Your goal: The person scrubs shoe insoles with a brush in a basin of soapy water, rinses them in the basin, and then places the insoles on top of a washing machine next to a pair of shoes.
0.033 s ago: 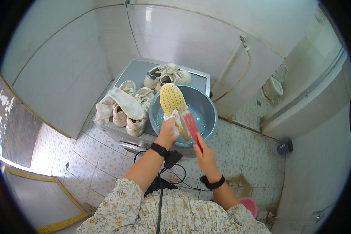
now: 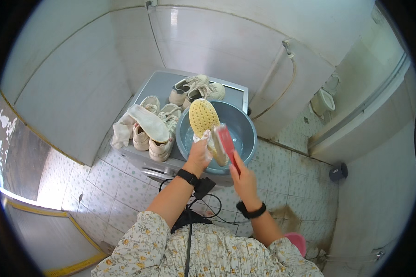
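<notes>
Over the blue-grey basin [image 2: 252, 124], my left hand [image 2: 199, 154] is closed around a yellow perforated insole [image 2: 203, 117], its toe end pointing away from me. Something white, foam or cloth, shows at the grip; I cannot tell which. My right hand [image 2: 245, 182] grips the handle of a red brush [image 2: 226, 142]. The brush's pale bristles meet the insole's right edge near its middle. Water shows inside the basin. Left of it, a whitish insole [image 2: 149, 122] lies across a pair of off-white sneakers [image 2: 159, 150].
A grey washing machine [image 2: 159, 83] carries the basin and shoes. Another pair of sneakers [image 2: 196, 90] sits behind the basin. A limp white cloth [image 2: 121, 134] hangs at the left edge. Black cables [image 2: 189, 240] dangle before me. A pink basin [image 2: 296, 242] stands on the floor.
The brush in my right hand has shifted slightly up and left along the insole's edge. My left hand and the insole have hardly moved.
</notes>
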`<control>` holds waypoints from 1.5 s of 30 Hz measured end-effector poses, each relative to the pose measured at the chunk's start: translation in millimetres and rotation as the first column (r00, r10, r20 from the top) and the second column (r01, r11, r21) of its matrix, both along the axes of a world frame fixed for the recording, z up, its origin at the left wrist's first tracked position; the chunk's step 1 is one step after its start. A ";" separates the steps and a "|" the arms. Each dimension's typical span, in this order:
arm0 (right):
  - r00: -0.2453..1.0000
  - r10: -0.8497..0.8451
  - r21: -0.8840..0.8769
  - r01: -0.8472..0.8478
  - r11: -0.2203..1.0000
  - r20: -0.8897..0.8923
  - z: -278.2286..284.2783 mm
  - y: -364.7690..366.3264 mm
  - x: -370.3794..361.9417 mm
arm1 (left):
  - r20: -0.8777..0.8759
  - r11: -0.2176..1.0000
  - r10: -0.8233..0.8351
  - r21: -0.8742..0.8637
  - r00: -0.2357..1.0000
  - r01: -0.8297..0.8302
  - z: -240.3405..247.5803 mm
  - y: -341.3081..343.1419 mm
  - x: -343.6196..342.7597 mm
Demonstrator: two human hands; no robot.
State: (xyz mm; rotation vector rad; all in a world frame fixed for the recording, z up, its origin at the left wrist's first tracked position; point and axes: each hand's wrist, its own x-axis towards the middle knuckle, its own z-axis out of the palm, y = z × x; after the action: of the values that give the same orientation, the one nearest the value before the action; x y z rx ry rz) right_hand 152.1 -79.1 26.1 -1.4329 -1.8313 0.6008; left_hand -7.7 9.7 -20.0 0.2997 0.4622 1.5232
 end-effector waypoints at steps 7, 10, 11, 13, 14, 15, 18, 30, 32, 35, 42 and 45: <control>0.995 0.095 0.278 -0.093 0.956 0.005 -6.6 3.7 -1.7 | 0.066 0.999 0.012 0.041 0.998 -0.014 4.2 -1.2 -6.8; 0.999 0.021 0.081 -0.019 0.997 -0.024 -11.8 -14.7 6.2 | 0.052 0.997 -0.013 0.079 0.999 0.009 8.4 -2.1 -0.1; 1.000 0.007 -0.052 -0.007 0.999 0.000 7.4 -4.6 0.3 | 0.034 0.999 0.002 0.052 0.999 -0.003 8.5 -2.3 -1.1; 1.000 0.004 -0.074 -0.003 0.997 0.015 25.6 23.8 -14.8 | 0.007 0.999 0.017 0.027 1.000 -0.017 8.9 -4.1 -2.5; 1.000 0.004 -0.080 -0.002 0.997 0.027 29.8 30.1 -20.0 | 0.003 0.999 0.019 0.030 1.000 -0.019 9.7 -5.5 -3.2; 1.000 0.009 -0.046 -0.009 0.999 0.004 29.4 28.7 -22.2 | -0.001 0.999 0.024 0.032 1.000 -0.024 10.4 -7.3 -4.4; 0.997 0.058 0.082 -0.054 0.995 -0.048 17.4 18.1 -21.8 | 0.039 0.997 0.064 0.032 0.997 -0.066 -0.3 -3.2 -9.6; 0.997 0.045 0.167 -0.055 0.984 0.062 19.0 19.9 -24.2 | -0.022 1.000 0.009 -0.011 1.000 -0.009 2.0 -3.7 -6.5; 0.997 0.075 0.234 -0.081 0.969 0.034 4.4 5.5 -14.7 | -0.025 1.000 0.022 0.005 0.999 -0.022 6.5 -4.2 -1.6; 0.994 0.031 0.007 -0.032 0.999 0.107 4.7 2.1 -4.9 | 0.019 0.999 -0.023 0.035 1.000 0.022 3.0 -5.6 -0.4; 0.992 0.065 0.273 -0.091 0.958 0.104 9.8 10.9 -24.3 | 0.060 0.998 0.060 -0.025 0.996 -0.059 -5.5 -0.5 -8.1; 0.998 0.034 -0.029 -0.032 0.999 0.053 -8.3 -25.2 -3.2 | 0.207 0.996 0.081 -0.039 0.975 -0.075 7.3 3.0 -4.9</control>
State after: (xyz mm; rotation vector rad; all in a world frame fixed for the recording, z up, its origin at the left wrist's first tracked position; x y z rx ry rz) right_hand 148.9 -104.3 17.8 -1.4521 -1.8983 0.6122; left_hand -12.6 12.7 -12.7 0.0970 0.3342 1.6029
